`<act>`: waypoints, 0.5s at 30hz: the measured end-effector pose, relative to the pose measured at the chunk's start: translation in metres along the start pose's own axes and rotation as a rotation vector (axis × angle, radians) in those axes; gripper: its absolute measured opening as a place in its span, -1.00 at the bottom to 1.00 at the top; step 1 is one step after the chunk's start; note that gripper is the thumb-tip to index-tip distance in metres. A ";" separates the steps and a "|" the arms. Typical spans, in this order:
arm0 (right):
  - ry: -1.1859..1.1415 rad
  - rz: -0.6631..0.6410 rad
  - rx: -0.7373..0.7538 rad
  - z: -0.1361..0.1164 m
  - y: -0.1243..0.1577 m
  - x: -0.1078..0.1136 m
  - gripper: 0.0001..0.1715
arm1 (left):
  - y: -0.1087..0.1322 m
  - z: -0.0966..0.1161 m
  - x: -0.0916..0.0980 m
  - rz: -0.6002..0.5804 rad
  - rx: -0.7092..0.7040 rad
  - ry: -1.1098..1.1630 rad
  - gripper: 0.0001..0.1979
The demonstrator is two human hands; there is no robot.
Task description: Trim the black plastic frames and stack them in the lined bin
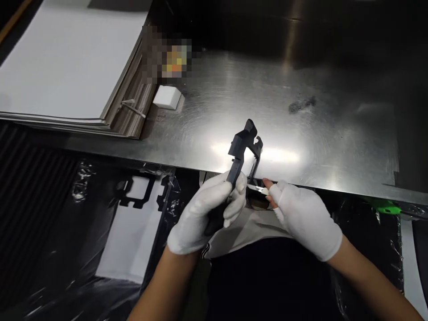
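My left hand (214, 205), in a white glove, is closed around a black plastic frame part (238, 156). The part stands tilted up past the table's front edge, and my fingers hide its lower end. My right hand (297, 209) wears a white glove with bare thumb and fingertip. It pinches a small knife (259, 189) with a pale blade, whose tip is close to the lower part of the black frame. Whether the blade touches the frame I cannot tell.
A metal table (321, 142) spans the front. At its left lies a tall stack of white-topped cardboard sheets (73, 58), with a white block (167, 97) beside it. Below left, another black frame part (137, 192) rests on a white sheet in plastic. A green object (388, 207) sits at right.
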State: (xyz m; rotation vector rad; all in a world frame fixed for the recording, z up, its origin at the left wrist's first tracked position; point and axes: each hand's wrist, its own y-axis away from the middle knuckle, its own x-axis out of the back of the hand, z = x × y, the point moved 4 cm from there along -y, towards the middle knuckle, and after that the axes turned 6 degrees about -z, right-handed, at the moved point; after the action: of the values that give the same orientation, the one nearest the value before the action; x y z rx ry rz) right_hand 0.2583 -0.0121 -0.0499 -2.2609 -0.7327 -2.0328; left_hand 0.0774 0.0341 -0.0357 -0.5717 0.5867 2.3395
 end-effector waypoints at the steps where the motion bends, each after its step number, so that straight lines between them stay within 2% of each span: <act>1: 0.043 0.002 0.013 -0.004 -0.001 -0.001 -0.51 | 0.000 0.001 -0.001 0.010 0.031 -0.020 -0.66; 4: 0.066 0.034 0.021 -0.006 -0.003 -0.002 -0.51 | -0.001 0.003 -0.005 0.033 0.111 -0.074 -0.78; 9: -0.002 0.035 -0.021 0.004 -0.009 0.003 -0.54 | -0.003 0.004 -0.007 0.057 0.167 -0.129 -0.85; 15: -0.095 0.011 -0.090 0.008 -0.014 0.010 -0.63 | -0.005 0.005 -0.008 0.038 0.140 -0.126 -0.71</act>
State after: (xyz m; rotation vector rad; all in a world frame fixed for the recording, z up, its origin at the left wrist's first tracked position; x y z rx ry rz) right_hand 0.2617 0.0060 -0.0462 -2.4193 -0.6452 -2.0055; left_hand 0.0852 0.0368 -0.0292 -0.3496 0.7012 2.3277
